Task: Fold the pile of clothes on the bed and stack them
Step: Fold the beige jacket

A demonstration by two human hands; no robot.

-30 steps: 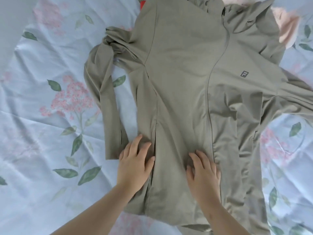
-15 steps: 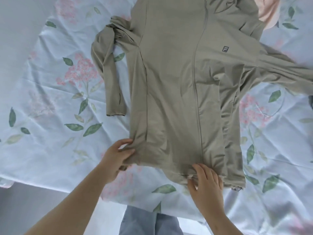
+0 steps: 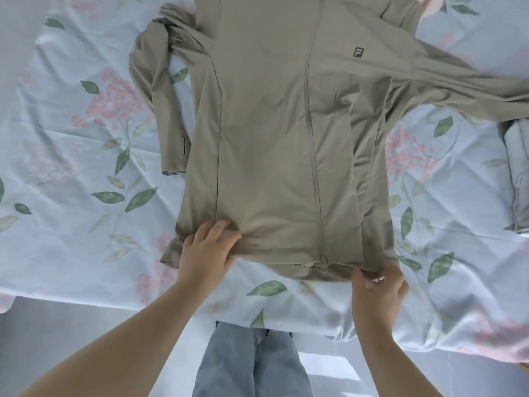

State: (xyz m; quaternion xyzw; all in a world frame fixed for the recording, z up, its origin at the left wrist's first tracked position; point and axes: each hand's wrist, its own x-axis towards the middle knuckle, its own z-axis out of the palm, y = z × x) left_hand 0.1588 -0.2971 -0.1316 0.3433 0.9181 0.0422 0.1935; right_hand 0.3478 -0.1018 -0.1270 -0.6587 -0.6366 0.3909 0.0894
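Your khaki zip-up jacket [image 3: 272, 138] lies flat, front up and zipped. Its hem is held at your left hand [image 3: 207, 250] and right hand [image 3: 379, 285] — one sleeve bent down above your left hand, the other stretched out beyond your right.

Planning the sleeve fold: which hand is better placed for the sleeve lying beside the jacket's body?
Left, likely: the left hand holds the hem near that sleeve; the right hand pinches it across the jacket.

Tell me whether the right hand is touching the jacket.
Touching. In the head view the right hand pinches the bottom corner of the jacket at its hem, fingers curled onto the fabric with no gap.
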